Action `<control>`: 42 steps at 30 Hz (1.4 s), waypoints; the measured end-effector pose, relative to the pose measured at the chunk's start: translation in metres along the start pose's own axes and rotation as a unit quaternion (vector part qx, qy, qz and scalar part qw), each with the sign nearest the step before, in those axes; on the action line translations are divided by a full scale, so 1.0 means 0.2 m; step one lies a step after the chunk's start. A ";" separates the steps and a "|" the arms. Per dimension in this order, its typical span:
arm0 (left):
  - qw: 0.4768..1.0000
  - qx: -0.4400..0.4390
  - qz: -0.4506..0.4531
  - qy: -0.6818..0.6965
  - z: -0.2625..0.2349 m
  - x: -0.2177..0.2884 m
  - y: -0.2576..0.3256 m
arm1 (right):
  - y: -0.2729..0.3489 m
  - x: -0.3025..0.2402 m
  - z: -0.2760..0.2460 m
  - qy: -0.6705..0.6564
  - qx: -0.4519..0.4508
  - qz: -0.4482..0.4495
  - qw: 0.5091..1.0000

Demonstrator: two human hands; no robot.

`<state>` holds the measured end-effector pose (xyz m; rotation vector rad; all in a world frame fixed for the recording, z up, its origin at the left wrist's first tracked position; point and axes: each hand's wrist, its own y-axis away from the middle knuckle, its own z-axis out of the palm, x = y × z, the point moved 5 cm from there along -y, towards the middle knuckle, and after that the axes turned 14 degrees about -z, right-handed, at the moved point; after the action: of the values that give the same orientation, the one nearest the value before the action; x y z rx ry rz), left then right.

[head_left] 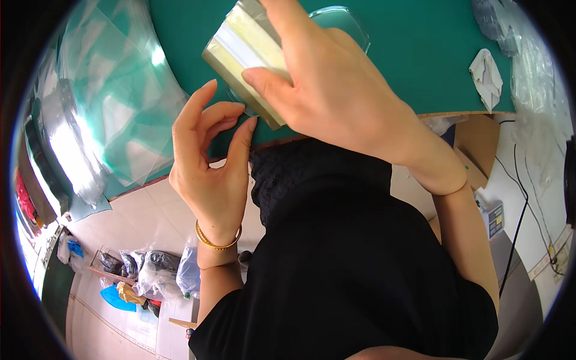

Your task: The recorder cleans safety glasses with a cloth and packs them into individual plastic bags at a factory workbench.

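My right hand [339, 90] is wrapped round a thick block [243, 51] with pale yellow and white bands and grey-green edges. It is tilted above the green tabletop [414, 60], and its far end is cut off by the top of the view. Under and behind it shows the rounded rim of a clear piece [345, 15], mostly hidden. My left hand [210, 156], with a gold bangle at the wrist, is beside the block's lower corner. Its thumb and a curled finger come close together there, with the index finger raised. What lies between them is too small to make out.
Clear plastic sheets [120, 90] cover the left of the table. A white cloth [486, 78] lies at the right near crumpled clear plastic [534, 84]. Bagged items [159, 270] stand low at the left; cables [522, 198] hang at the right.
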<state>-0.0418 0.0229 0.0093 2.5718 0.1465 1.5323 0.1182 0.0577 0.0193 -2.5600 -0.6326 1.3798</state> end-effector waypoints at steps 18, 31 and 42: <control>0.894 -0.109 0.288 -0.327 0.21 0.39 -0.25 | 0.28 0.35 -0.83 0.289 0.035 0.221 0.931; 0.891 -0.049 0.334 -0.303 0.17 0.96 -0.71 | 0.38 0.58 -1.59 0.436 -0.003 0.149 0.888; 0.839 -0.055 0.347 -0.414 0.24 1.25 -1.47 | 0.15 0.16 -1.15 0.368 -0.007 -0.055 0.928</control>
<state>0.1166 0.3480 0.1523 3.0586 -1.0195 0.3279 0.3323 0.0578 0.1130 -2.7064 -0.6133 0.3050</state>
